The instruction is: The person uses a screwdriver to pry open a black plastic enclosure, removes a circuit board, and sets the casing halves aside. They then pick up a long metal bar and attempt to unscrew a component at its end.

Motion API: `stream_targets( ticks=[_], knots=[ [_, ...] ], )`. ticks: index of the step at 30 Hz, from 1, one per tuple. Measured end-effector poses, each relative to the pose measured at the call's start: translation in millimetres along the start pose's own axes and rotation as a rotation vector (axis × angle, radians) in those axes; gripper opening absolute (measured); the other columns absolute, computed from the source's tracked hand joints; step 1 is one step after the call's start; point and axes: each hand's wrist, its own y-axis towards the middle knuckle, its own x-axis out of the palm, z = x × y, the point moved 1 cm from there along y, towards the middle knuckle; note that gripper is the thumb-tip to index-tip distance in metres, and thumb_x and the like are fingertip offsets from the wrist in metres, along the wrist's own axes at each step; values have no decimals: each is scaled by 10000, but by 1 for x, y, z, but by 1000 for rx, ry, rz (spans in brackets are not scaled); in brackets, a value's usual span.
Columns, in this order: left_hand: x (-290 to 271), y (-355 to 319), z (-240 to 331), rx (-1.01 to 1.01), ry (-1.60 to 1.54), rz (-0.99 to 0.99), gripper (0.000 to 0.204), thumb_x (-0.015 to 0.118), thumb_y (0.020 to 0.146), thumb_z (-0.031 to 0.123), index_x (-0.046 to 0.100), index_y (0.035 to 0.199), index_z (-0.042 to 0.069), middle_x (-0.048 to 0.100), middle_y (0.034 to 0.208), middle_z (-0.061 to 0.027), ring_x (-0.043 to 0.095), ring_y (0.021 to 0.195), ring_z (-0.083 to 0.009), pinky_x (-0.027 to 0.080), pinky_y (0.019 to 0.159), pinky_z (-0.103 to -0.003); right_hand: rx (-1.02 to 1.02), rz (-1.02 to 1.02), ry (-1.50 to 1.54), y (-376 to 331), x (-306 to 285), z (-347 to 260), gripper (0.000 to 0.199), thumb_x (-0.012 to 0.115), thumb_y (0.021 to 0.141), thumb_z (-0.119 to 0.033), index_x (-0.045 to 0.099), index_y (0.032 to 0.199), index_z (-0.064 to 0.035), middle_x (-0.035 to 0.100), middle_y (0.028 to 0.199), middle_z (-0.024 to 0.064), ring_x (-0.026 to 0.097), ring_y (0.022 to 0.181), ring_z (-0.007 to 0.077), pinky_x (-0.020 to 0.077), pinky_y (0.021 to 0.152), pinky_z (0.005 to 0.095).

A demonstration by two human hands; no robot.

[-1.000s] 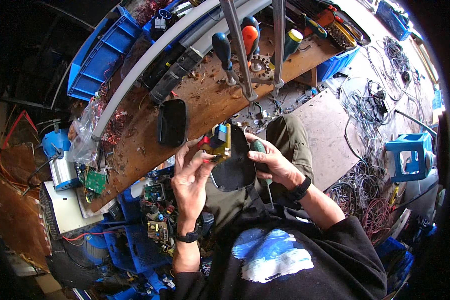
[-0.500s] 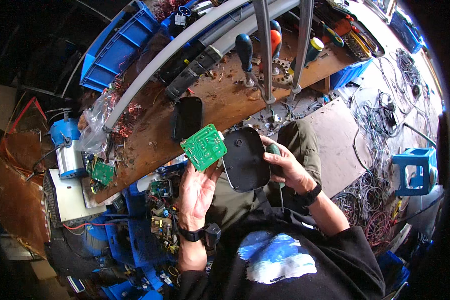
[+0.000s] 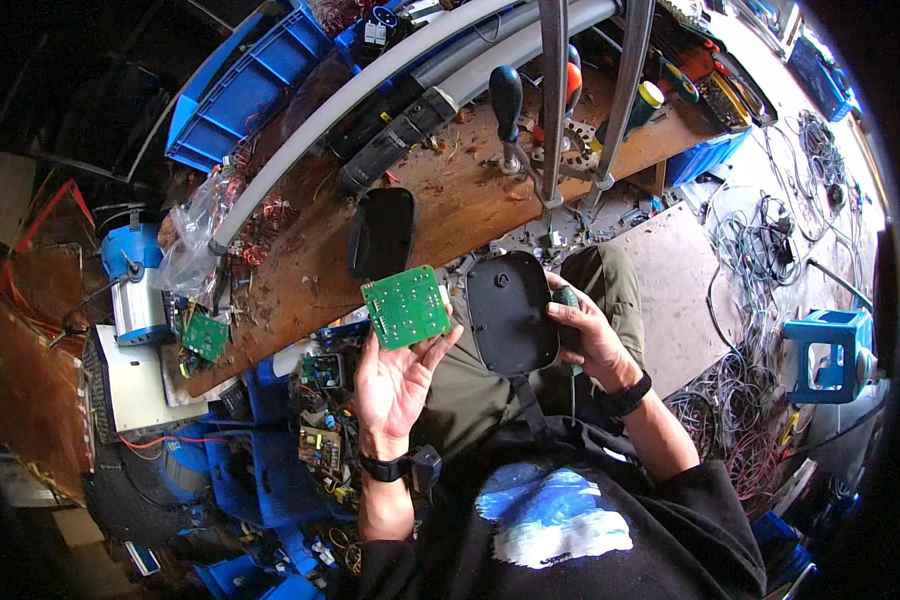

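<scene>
A green circuit board (image 3: 408, 308), its soldered side facing up, rests in my left hand (image 3: 390, 390). The fingers grip it from below and along its right edge, partly hidden behind it. My right hand (image 3: 598, 345) is closed on a black plastic housing half (image 3: 512, 312), its hollow inner side showing. The same hand keeps a screwdriver (image 3: 567, 297) with a green handle against the palm, shaft toward my body. A gap separates the board from the housing. Both are held above my lap.
On the brown workbench (image 3: 460, 215) lies another black plastic shell (image 3: 383, 235). Metal posts (image 3: 555, 110) and a lever with a dark blue handle (image 3: 506, 100) stand there. Blue crates (image 3: 253, 90), scrap boards (image 3: 320, 445), tangled cables (image 3: 770, 240) and a blue stool (image 3: 828, 352) surround me.
The circuit board has come away from the housing's edge and turned flatter. The housing has shifted slightly right with my right hand. The view has shifted slightly.
</scene>
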Motion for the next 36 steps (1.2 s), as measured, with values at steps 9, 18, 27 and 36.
stream_targets(
  ticks=[9,18,27,36],
  knots=[
    [-10,-8,2,32,1,-19,598,443,1124,462,443,1587,82,476,1601,-235,477,1439,-490,272,1237,-738,-75,123,11,18,16,-2,388,694,1033,-222,568,1383,-115,675,968,-31,600,649,21,399,403,187],
    [-30,-35,25,228,105,21,661,572,1066,495,454,1580,96,528,1567,-196,537,1384,-473,327,1215,-737,-197,316,-272,73,60,-24,321,730,1026,-330,628,1275,-156,629,928,-51,512,650,31,351,478,214],
    [-39,-43,26,351,448,-34,608,627,1062,401,464,1559,92,527,1562,-206,537,1397,-457,383,1191,-721,-546,373,-834,64,66,-18,401,763,999,-209,622,1308,5,731,1145,65,663,1050,128,529,956,291],
    [7,-30,-5,632,1753,-48,236,816,935,165,683,1107,74,614,1368,-220,626,1213,-378,506,1050,-467,7,-85,-466,-6,89,1,500,735,1024,-362,600,1414,-79,736,1083,47,594,707,47,488,601,255]
  ],
)
